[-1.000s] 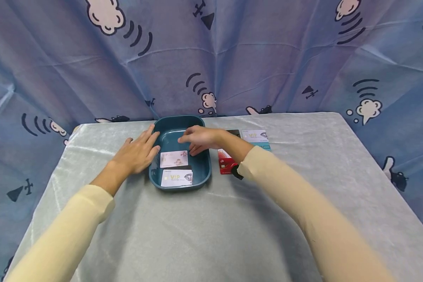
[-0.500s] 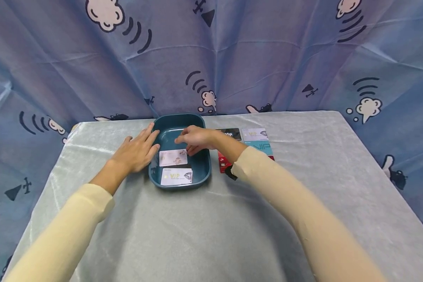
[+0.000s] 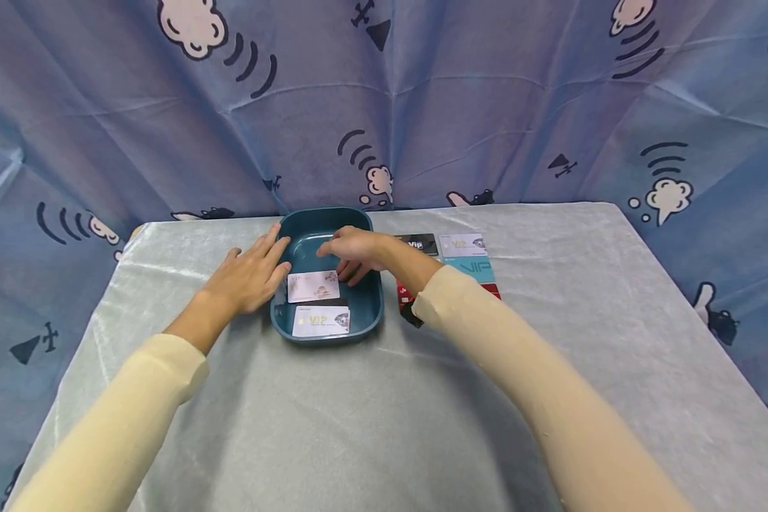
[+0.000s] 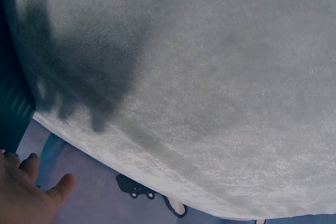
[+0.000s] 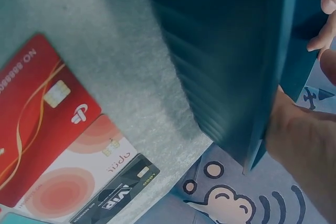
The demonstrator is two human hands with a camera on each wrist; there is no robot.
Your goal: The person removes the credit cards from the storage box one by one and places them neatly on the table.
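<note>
In the head view a dark blue rectangular tray (image 3: 325,341) stands near the table's back edge. My left hand (image 3: 246,277) rests its spread fingers along the tray's left rim. Inside the tray is my right hand (image 3: 355,249), loosely bent fingers pointing down by the right edge of a pale pink card (image 3: 313,286); whether they touch it is hard to tell. In front of that lies a white VIP card (image 3: 321,321), with a dark strip showing behind it. The left wrist view catches only part of my left hand (image 4: 26,192).
Right of the tray, several cards lie close together: a black VIP card (image 3: 421,243), a white one (image 3: 463,244), a teal one (image 3: 475,268) and red ones. The right wrist view shows a red card (image 5: 58,103) beside a white card with coral circles (image 5: 63,190).
The pale pink card has shifted slightly left in the tray. My right forearm has swung a little left, uncovering more of the cards on the table. My left hand stays put.
</note>
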